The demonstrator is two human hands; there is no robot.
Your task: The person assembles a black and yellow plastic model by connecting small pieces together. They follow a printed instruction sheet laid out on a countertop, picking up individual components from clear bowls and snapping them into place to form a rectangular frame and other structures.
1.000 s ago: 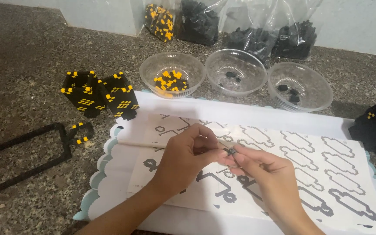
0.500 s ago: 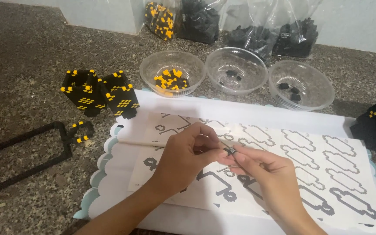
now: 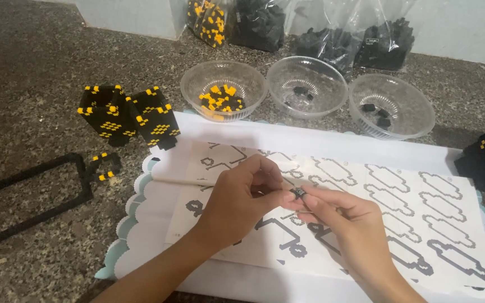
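While both hands meet above the printed pattern sheet (image 3: 399, 213), left hand (image 3: 242, 205) and right hand (image 3: 346, 224) pinch one tiny black building block (image 3: 297, 193) between fingertips; probably light, rigid, easily dropped, best gripped by its sides.

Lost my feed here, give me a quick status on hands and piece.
Left hand and right hand pinching one small black piece together, above the pattern sheet. Three clear bowls behind. Nothing between the hands.

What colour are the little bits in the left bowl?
Yellow, with some black; the left bowl shows best in the head view.
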